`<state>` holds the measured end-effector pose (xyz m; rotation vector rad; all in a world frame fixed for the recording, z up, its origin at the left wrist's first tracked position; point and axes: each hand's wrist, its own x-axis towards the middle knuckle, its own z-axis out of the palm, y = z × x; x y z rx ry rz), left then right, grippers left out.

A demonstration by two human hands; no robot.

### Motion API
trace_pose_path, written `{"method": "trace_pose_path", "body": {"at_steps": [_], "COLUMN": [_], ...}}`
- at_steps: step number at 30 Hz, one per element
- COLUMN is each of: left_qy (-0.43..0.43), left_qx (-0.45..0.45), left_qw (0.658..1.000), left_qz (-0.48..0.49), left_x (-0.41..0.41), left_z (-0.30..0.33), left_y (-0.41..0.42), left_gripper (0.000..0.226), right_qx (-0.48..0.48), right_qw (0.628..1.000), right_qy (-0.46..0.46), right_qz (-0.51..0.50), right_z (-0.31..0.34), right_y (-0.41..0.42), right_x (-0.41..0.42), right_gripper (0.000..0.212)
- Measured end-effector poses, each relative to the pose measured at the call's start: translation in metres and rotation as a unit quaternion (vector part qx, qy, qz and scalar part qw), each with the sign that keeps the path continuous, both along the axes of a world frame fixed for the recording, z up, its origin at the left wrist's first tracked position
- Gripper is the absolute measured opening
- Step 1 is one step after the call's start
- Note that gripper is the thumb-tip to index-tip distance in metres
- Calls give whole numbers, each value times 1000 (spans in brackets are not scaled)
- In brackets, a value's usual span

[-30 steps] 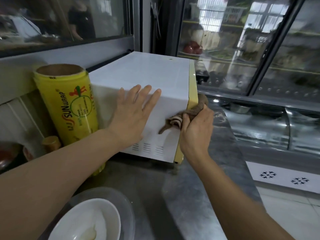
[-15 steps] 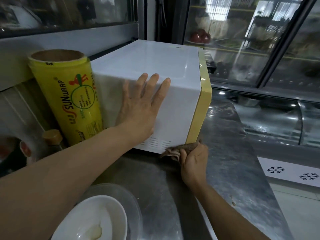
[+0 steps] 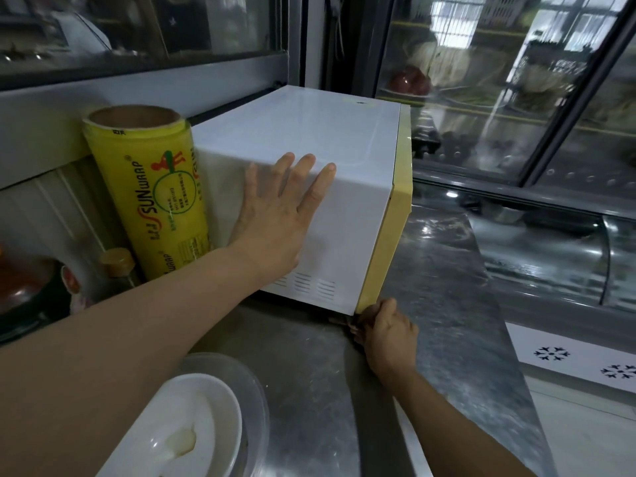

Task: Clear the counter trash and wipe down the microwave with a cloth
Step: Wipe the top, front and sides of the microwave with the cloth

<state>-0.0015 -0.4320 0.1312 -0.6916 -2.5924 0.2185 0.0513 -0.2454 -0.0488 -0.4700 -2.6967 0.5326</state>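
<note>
The white microwave [image 3: 309, 187] sits on the steel counter [image 3: 447, 304] with its pale yellow front edge turned toward the glass display case [image 3: 516, 98] behind it. The person's left hand [image 3: 275, 218] lies flat against the microwave's near side wall, fingers straight and slightly spread, the tips reaching up to the top edge just above the vent slots. The right hand [image 3: 387, 333] is down at the microwave's lower front corner, fingers curled in a fist that touches the yellow trim where it meets the counter. Only a sliver of the brown cloth [image 3: 339, 321] pokes out under that corner beside the knuckles, so the hand seems to be gripping it, though most of it is hidden. Just beside the microwave's back end stands a tall yellow roll of cling wrap [image 3: 151, 197], upright against the wall. In front of the microwave, nearer the person, a white bowl [image 3: 182, 432] rests on the counter.
</note>
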Motion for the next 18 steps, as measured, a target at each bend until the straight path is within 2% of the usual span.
{"method": "trace_pose_path", "body": {"at_steps": [2, 5, 7, 10, 15, 18], "left_qy": [-11, -31, -35, -30, -3, -9], "left_qx": [-12, -29, -45, -49, -96, -115], "left_qw": [1000, 999, 998, 998, 992, 988], "left_qz": [-3, -17, -18, 19, 82, 101], "left_x": [0, 1, 4, 11, 9, 1], "left_z": [3, 11, 18, 26, 41, 45], "left_y": [-5, -12, -18, -30, -50, -61], "left_gripper": [122, 117, 111, 104, 85, 85], "right_qx": [43, 21, 18, 99, 240, 295], "right_qw": [999, 994, 985, 970, 907, 873], "right_qy": [11, 95, 139, 182, 308, 343], "right_qz": [0, 58, 96, 131, 159, 182], "right_z": [11, 34, 59, 102, 151, 144], "right_y": [4, -2, -10, -23, -43, -50], "right_x": [11, 40, 55, 57, 17, -12], "right_gripper": [16, 42, 45, 50, 42, 26]}}
